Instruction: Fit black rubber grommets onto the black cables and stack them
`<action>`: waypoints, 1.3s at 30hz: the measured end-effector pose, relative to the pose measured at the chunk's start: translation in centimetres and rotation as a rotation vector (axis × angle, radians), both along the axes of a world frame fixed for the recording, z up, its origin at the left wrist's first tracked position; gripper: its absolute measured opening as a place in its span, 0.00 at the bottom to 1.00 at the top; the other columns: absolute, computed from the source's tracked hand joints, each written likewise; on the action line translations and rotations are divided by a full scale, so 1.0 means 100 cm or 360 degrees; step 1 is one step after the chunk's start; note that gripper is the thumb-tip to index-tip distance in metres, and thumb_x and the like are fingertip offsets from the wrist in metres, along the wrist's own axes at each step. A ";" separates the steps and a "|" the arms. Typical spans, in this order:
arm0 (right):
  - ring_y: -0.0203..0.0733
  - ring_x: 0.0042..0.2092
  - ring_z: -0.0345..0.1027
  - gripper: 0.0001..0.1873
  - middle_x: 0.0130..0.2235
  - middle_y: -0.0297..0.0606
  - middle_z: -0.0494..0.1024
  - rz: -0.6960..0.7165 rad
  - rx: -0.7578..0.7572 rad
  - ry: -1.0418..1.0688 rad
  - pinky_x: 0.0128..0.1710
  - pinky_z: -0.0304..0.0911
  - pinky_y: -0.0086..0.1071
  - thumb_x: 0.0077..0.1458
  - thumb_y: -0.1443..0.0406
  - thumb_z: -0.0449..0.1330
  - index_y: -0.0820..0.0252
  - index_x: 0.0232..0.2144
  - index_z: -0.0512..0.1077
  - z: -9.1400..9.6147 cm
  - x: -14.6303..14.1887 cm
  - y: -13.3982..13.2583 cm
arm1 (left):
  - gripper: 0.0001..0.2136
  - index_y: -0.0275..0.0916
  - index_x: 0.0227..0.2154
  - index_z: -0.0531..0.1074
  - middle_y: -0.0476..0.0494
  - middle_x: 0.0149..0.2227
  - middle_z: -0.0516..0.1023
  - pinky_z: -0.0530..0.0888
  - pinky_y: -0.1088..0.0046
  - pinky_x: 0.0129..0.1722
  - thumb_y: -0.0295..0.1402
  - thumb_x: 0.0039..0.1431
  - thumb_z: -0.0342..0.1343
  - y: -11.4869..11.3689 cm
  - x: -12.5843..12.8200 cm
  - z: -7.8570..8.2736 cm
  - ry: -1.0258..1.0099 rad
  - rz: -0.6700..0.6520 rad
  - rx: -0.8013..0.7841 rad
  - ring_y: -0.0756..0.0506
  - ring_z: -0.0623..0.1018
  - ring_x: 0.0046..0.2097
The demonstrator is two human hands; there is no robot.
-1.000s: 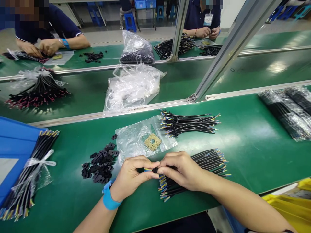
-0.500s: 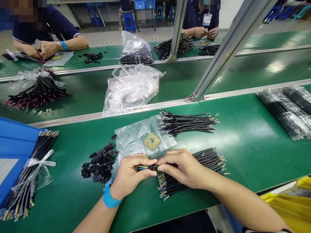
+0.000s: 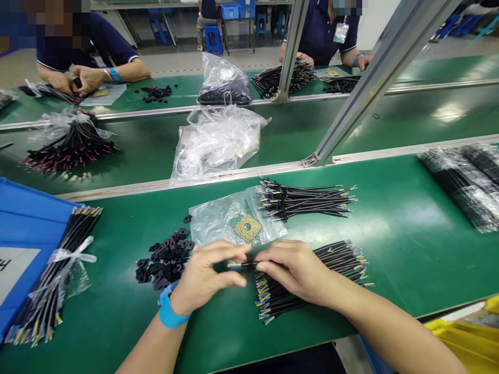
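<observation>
My right hand pinches a short black cable whose coloured wire ends point left. A small dark piece seems to sit on the cable, blurred. Around that end, my left hand is open, thumb and fingers apart. Under my right hand lies a row of black cables with bared coloured wires. Left of my left hand is a heap of small black plastic parts. Beyond both hands, a yellowish square block with a hole rests on a clear plastic bag.
Cables with black pieces fitted lie behind the bag. At left, a tied cable bundle leans on a blue bin. Wrapped bundles lie far right. A metal post rises from the bench rail. Two co-workers sit across.
My left thumb and fingers have parted from the cable end. My right hand still holds the cable. Across the bench, one co-worker's hands have moved apart.
</observation>
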State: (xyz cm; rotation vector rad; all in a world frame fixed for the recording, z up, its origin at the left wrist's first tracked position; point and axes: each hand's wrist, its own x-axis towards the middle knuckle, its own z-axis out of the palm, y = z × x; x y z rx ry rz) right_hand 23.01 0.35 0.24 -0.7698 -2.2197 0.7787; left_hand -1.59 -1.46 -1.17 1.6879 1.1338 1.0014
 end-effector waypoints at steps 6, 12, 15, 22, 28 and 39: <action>0.39 0.44 0.74 0.18 0.44 0.40 0.82 -0.0558 0.0846 -0.0305 0.44 0.64 0.35 0.66 0.74 0.54 0.58 0.53 0.75 -0.011 0.037 0.034 | 0.18 0.42 0.51 0.80 0.40 0.45 0.83 0.73 0.63 0.50 0.46 0.68 0.53 0.014 -0.067 0.003 0.0937 0.1318 0.0308 0.41 0.80 0.45; 0.38 0.45 0.73 0.17 0.45 0.38 0.82 -0.0862 0.0997 -0.0385 0.48 0.60 0.36 0.69 0.73 0.53 0.56 0.53 0.76 -0.021 0.064 0.066 | 0.22 0.38 0.50 0.80 0.33 0.51 0.82 0.69 0.55 0.47 0.47 0.70 0.47 0.030 -0.073 -0.021 0.1665 0.0989 0.0231 0.30 0.78 0.50; 0.37 0.45 0.73 0.17 0.45 0.37 0.82 -0.0881 0.0936 -0.0448 0.49 0.59 0.37 0.70 0.71 0.52 0.54 0.54 0.76 -0.027 0.065 0.074 | 0.21 0.38 0.46 0.81 0.31 0.49 0.83 0.68 0.56 0.41 0.47 0.69 0.49 0.036 -0.073 -0.031 0.1694 0.0942 0.0254 0.28 0.78 0.48; 0.42 0.48 0.73 0.14 0.48 0.41 0.82 -0.0881 0.0709 -0.0462 0.50 0.61 0.39 0.69 0.65 0.58 0.56 0.54 0.76 -0.020 0.061 0.070 | 0.10 0.44 0.36 0.76 0.42 0.30 0.82 0.67 0.64 0.31 0.44 0.63 0.56 0.037 -0.077 -0.032 0.1466 0.1032 0.0148 0.37 0.78 0.33; 0.35 0.38 0.75 0.04 0.37 0.33 0.82 0.0055 -0.0002 -0.0554 0.42 0.65 0.32 0.64 0.65 0.65 0.58 0.39 0.81 -0.001 0.052 0.037 | 0.10 0.42 0.43 0.80 0.42 0.41 0.86 0.74 0.64 0.45 0.38 0.68 0.56 0.024 -0.044 -0.023 0.1159 0.0778 0.0673 0.39 0.83 0.44; 0.36 0.38 0.74 0.07 0.35 0.31 0.81 0.0404 -0.0118 -0.0811 0.44 0.66 0.32 0.56 0.64 0.71 0.56 0.39 0.81 0.000 0.039 0.023 | 0.16 0.39 0.42 0.84 0.40 0.44 0.86 0.76 0.61 0.46 0.38 0.70 0.51 0.019 -0.041 -0.035 0.1399 0.0181 0.0759 0.36 0.85 0.44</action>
